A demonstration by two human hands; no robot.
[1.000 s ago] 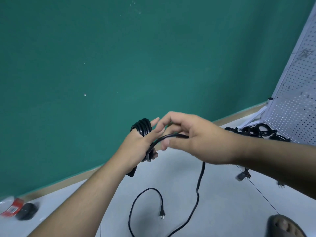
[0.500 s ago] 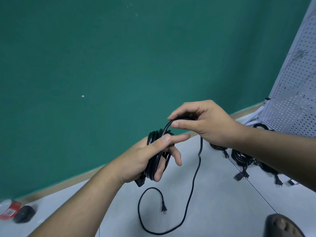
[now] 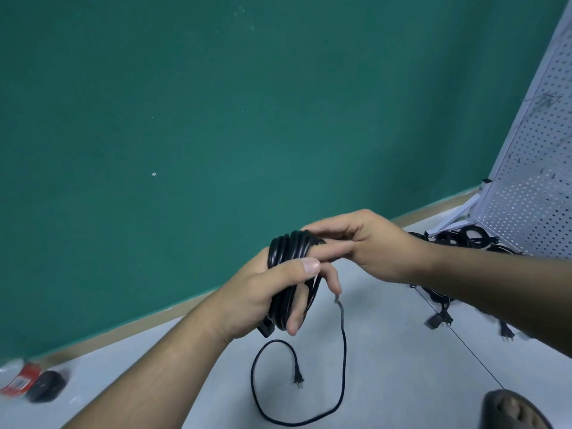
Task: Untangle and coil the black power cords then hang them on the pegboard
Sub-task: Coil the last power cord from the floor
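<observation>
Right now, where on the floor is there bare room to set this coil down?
Bare floor lies between the trailing cord and the thin floor seam; more between the bottle and the left forearm. Crowded by the pegboard, where loose cords pile.

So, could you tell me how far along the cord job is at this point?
Partly done. The left hand holds a coil of several loops, and the right hand is laying on another turn. A tail of cord ending in a plug lies loose on the floor. A pile of other cords waits by the pegboard, where nothing visible hangs.
</observation>
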